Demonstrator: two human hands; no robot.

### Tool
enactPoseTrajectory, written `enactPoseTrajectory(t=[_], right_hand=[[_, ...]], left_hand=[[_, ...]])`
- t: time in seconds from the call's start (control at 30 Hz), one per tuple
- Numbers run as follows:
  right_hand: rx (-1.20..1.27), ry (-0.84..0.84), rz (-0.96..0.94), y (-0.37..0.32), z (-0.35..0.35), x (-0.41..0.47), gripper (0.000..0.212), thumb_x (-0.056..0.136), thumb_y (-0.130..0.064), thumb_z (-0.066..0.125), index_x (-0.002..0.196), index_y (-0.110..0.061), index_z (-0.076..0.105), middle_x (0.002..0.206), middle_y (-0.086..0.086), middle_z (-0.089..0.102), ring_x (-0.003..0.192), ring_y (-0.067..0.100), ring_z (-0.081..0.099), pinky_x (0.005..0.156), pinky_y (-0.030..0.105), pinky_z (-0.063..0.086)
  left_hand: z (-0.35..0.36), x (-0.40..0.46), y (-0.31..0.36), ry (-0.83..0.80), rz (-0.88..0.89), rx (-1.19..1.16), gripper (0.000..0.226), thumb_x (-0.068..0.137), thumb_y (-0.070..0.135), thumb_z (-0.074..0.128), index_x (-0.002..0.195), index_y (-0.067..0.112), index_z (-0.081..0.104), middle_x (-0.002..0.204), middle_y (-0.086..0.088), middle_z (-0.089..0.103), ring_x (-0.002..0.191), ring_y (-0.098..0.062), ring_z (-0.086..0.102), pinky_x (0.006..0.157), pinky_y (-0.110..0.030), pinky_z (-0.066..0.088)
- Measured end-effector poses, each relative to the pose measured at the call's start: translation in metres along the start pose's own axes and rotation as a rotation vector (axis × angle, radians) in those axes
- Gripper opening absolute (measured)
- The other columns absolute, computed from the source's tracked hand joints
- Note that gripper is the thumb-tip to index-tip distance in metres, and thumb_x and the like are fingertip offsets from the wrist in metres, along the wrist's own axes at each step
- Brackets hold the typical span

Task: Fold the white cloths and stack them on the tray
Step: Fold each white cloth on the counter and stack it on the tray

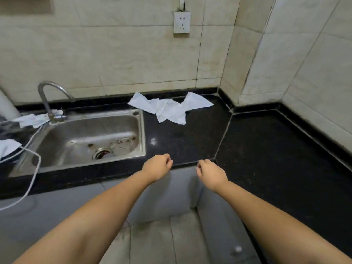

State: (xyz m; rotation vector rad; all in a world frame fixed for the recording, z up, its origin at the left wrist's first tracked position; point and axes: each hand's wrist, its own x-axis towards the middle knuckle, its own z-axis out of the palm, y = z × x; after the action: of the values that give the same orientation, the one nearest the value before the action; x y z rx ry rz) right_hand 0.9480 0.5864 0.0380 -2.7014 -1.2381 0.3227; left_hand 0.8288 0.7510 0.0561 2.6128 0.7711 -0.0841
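Note:
A loose heap of white cloths [171,106] lies crumpled on the black counter against the back wall, right of the sink. My left hand [157,165] and my right hand [210,173] hang side by side over the counter's front edge, well short of the cloths. Both have loosely curled fingers and hold nothing. Another white cloth [33,120] lies by the tap base at the left, and a further white piece [8,146] shows at the left edge. No tray is in view.
A steel sink [91,138] with a curved tap [50,100] fills the counter's left part. A white cable [32,172] trails over its left rim and down the front. The black counter [266,149] turns a corner to the right. A wall socket [182,22] sits above.

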Motion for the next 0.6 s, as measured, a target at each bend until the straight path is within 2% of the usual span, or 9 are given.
enactPoseTrajectory(t=[0.27,0.4,0.6], right_hand=[[0.028,-0.025,0.036,0.018,-0.009,0.137,0.030,0.100,-0.031,0.037,0.116,-0.010,0.053,0.117,0.011,0.054,0.107,0.030,0.055,0.086,0.039,0.047],[0.063,-0.055,0.003,0.029,-0.010,0.222,0.027,0.099,-0.030,0.041,0.114,-0.012,0.054,0.117,0.009,0.054,0.107,0.028,0.055,0.087,0.039,0.046],[0.099,-0.120,-0.035,0.045,-0.005,0.321,0.024,0.097,-0.027,0.044,0.113,-0.012,0.054,0.117,0.008,0.053,0.106,0.026,0.053,0.084,0.038,0.047]], left_hand=[[-0.011,0.136,-0.014,-0.072,0.029,-0.022,0.025,0.099,0.031,0.039,0.102,0.013,0.056,0.094,-0.007,0.065,0.083,-0.026,0.060,0.071,-0.037,0.047],[-0.012,0.209,-0.021,-0.043,0.007,-0.004,0.020,0.097,0.025,0.040,0.101,0.014,0.056,0.099,-0.008,0.066,0.087,-0.027,0.060,0.068,-0.033,0.043],[-0.010,0.301,-0.029,-0.071,-0.067,0.030,0.023,0.096,0.018,0.038,0.107,0.013,0.058,0.112,-0.007,0.061,0.101,-0.027,0.058,0.079,-0.037,0.046]])
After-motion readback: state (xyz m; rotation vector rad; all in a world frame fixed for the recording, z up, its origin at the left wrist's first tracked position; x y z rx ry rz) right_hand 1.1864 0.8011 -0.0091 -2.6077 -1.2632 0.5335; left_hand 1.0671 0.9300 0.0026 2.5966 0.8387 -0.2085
